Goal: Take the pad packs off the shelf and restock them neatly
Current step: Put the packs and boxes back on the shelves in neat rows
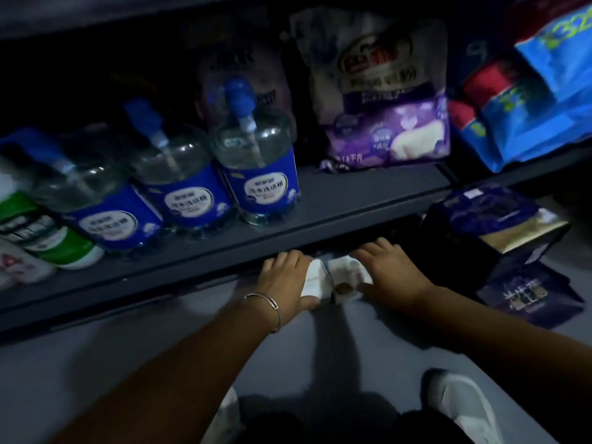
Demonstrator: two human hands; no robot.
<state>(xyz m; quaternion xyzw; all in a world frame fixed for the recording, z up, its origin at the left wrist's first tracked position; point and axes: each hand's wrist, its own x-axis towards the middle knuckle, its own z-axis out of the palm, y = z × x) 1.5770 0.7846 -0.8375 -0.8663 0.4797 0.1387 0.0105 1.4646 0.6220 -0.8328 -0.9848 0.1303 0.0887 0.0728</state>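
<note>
Dim aisle, dark grey shelf (pixel 352 200) running across the view w/ pale floor (pixel 96 379) below it. You're crouched low; your white shoe (pixel 461 408) shows bottom right.

Both your hands are down at the gap under the shelf edge, on white pad packs (pixel 333 280) sitting at floor level, part tucked beneath the shelf lip. Your left hand (pixel 285 280) curls its fingers and thumb round the left pack's side, gripping it; thin metal bracelet (pixel 269 309) on that wrist. Your right hand (pixel 390 270) lies over the right side of the packs w/ fingers spread on top, thumb along the near edge. Can't tell for sure if it's clamping or just pressing.

On the shelf, 3 clear pump bottles (pixel 259 168) w/ blue labels and blue pump heads stand in a row, clear liquid inside. Left of them, a green-and-white container (pixel 48 232), blurred. Behind, right of the bottles, a purple-and-white soft pack (pixel 384 123) stands upright. Far right, blue bags (pixel 528 104) w/ red patches lean on a neighbouring shelf.

Below right, dark navy boxes (pixel 493 219) w/ a gold patch stacked near your right hand, another navy pack (pixel 528 296) flat on the floor beside them. Contents not visible.
</note>
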